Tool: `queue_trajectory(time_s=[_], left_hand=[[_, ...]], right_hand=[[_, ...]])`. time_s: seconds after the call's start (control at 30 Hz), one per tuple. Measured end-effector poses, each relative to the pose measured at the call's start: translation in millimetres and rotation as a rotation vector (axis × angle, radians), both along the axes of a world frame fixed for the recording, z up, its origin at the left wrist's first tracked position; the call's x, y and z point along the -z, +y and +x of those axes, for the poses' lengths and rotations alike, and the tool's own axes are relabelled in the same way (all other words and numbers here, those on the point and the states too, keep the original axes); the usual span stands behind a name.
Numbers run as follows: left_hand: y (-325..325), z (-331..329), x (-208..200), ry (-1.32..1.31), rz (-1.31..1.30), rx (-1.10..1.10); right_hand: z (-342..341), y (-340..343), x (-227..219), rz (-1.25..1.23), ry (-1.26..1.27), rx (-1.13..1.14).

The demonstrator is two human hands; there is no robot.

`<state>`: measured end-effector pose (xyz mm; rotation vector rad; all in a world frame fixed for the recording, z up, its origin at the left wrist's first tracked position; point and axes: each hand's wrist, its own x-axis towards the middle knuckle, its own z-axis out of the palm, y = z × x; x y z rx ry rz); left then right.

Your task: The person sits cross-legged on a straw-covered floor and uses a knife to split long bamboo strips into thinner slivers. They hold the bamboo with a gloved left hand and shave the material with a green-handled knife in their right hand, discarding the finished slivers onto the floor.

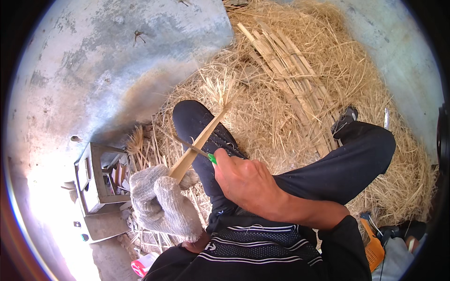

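Note:
My left hand [165,203], in a grey knitted glove, is closed around the near end of a flat, pale bamboo strip [204,137]. The strip slants up and away over my left leg, and its far end is frayed into a tuft of thin curls. In my bare right hand [248,182] is a knife [212,158] with a green handle, its fingers wrapped around it. The thin blade lies across the strip just beyond the glove and points to the left. Whether the edge is biting into the bamboo cannot be made out.
Curly shavings [262,129] cover the floor around my crossed legs. A bundle of long bamboo strips [295,77] lies on them ahead. At left stands a wooden box [101,201] holding small items, beside a stained wall [117,51]. An orange plastic object [373,250] sits at lower right.

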<state>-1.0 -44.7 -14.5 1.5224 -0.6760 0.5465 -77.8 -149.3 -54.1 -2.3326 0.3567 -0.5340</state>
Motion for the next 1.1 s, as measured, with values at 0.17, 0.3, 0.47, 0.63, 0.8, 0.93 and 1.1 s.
queue_trajectory(time_s=[0.17,0.3,0.47,0.63,0.8,0.93,1.1], left_hand=[[-1.9,-14.9,-4.9,0.2,-0.121,0.129],[0.8,0.7,-0.5,-0.03,0.01,0.054],[-0.1,-7.0,-1.4,0.043,-0.03,0.076],[4.4,-5.1,-2.7,0.023,-0.006,0.08],[5.9,-1.2,-4.0,-0.043,0.067,0.005],[9.6,0.3,-8.2,-0.009,0.047,0.065],[13.8,-0.5,-8.1,-0.017,0.091,0.03]], right_hand=[[-2.1,0.4,2.3,-0.073,-0.065,0.022],[8.7,-12.7,24.2,0.064,0.08,0.077],[7.4,-3.5,13.9,-0.037,-0.133,0.015],[19.7,-31.2,61.4,-0.064,0.079,0.134],[19.5,-17.8,39.7,-0.031,-0.086,0.079],[29.5,-41.2,68.4,-0.094,0.079,0.16],[8.6,-16.7,18.3,-0.072,-0.072,0.007]])
